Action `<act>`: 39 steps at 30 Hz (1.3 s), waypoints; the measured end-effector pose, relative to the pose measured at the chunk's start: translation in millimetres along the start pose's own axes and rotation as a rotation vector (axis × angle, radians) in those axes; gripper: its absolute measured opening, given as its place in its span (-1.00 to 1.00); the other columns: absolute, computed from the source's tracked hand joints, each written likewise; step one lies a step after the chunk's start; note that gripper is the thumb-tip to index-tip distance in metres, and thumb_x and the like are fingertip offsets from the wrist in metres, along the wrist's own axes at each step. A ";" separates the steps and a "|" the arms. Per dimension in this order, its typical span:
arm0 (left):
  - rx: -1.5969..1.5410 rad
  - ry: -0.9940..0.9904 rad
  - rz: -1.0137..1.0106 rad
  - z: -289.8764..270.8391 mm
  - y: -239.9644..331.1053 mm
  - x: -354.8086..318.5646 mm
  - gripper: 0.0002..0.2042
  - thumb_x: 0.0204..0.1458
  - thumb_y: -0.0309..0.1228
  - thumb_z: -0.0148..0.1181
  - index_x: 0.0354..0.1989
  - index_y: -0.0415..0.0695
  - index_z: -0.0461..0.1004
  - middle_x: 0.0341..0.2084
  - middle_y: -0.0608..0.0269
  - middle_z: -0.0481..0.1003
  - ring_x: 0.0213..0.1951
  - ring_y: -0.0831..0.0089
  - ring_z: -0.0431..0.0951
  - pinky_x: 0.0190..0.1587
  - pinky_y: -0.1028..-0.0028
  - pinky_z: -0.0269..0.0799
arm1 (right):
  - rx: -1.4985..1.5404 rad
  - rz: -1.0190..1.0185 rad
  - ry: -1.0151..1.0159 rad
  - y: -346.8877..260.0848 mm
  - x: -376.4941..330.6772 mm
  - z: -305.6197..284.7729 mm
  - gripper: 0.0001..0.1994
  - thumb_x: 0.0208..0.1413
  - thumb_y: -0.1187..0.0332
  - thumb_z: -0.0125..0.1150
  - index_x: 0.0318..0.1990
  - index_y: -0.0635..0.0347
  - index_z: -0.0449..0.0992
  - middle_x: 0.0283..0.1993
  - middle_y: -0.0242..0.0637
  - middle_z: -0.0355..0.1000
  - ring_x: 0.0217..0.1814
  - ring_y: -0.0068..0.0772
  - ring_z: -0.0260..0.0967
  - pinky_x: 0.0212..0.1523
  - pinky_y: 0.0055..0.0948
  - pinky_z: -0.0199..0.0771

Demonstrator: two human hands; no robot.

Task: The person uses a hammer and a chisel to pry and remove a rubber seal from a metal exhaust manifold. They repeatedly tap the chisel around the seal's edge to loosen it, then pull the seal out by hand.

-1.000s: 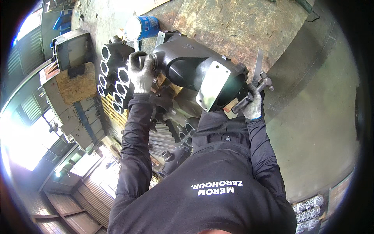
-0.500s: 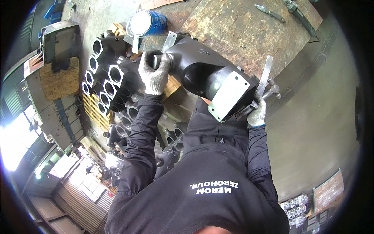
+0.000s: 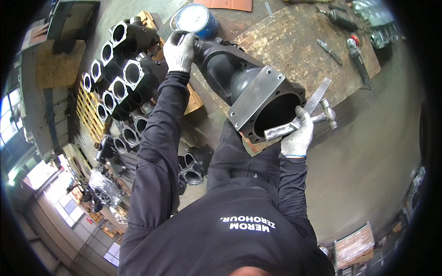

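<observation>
A large black cast pipe fitting [image 3: 218, 71] lies across the near edge of the workbench. Its square machined flange [image 3: 255, 96] is towards me, with bolt holes around a wide dark opening [image 3: 275, 115]. My left hand [image 3: 180, 51], in a pale knit glove, is closed round the narrow far end of the fitting. Beside the flange, my gloved right hand [image 3: 298, 135] grips a metal hammer [image 3: 329, 114], its handle crossing the opening's lower rim. A flat metal strip [image 3: 318, 95] sticks out by that hand; whether it is held too, I cannot tell.
A blue can [image 3: 207, 25] stands on the worn workbench [image 3: 285, 46] behind the fitting. A knife-like tool [image 3: 329, 51] and power tools [image 3: 359, 62] lie to the right. Several similar black castings [image 3: 133, 39] sit on a wooden pallet [image 3: 90, 115] at left.
The fitting has turned, bringing its flange opening into view where a pale flat side showed before. My left hand has moved farther away with the narrow end. My view has shifted as well.
</observation>
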State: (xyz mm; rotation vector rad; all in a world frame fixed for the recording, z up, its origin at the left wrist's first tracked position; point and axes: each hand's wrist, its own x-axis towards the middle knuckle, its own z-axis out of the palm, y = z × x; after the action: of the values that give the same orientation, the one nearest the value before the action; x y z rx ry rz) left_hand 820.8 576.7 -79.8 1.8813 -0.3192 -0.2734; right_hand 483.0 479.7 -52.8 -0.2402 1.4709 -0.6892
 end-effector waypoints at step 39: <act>-1.132 0.591 -1.328 115.0 -107.1 -357.5 -0.73 0.17 -0.11 -0.12 -0.34 0.02 0.43 -0.50 0.33 0.48 -0.49 0.35 0.42 -0.40 0.36 0.32 | -1.816 -1.159 -1.311 -5.3 -58.2 226.2 -0.63 -0.09 0.26 0.11 -0.12 0.22 0.57 -0.19 0.11 0.55 -0.11 0.12 0.53 -0.09 -0.13 0.51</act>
State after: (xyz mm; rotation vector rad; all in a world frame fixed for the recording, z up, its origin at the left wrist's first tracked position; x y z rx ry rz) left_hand 456.1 634.1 -206.8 0.6975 1.2908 -0.5770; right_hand 701.4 450.0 24.8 -2.4626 0.0687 0.2897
